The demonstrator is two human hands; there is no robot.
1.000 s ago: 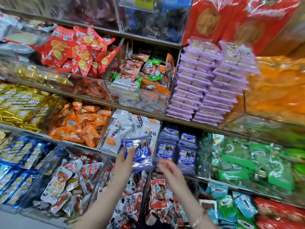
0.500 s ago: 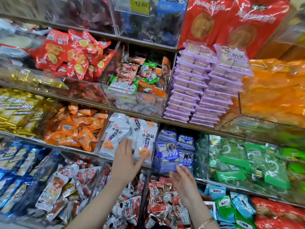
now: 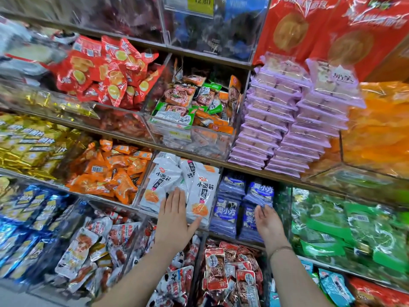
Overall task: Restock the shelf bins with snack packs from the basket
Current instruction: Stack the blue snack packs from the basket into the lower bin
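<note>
Blue-purple snack packs [image 3: 226, 212] stand in rows in a clear shelf bin [image 3: 223, 233] on the middle shelf. My right hand [image 3: 266, 222] is in front of that bin's right stack [image 3: 259, 193], palm up with fingers loosely bent, fingertips at the packs; it holds nothing. To the left, my left hand [image 3: 174, 220] lies flat with straight fingers against the white snack packs [image 3: 199, 191] in the neighbouring bin. The basket is out of view.
Clear bins crowd every shelf: orange packs [image 3: 106, 173], red packs [image 3: 106, 69], stacked lilac packs [image 3: 287, 120], green packs [image 3: 354, 229], blue packs [image 3: 28, 209] and mixed red packs [image 3: 230, 269] below my hands. A yellow price tag [image 3: 200, 2] hangs at the top.
A second ago my left hand held a blue-purple pack; that pack now sits in the blue bin. My left hand moved onto the white packs and my right hand rose to the blue bin.
</note>
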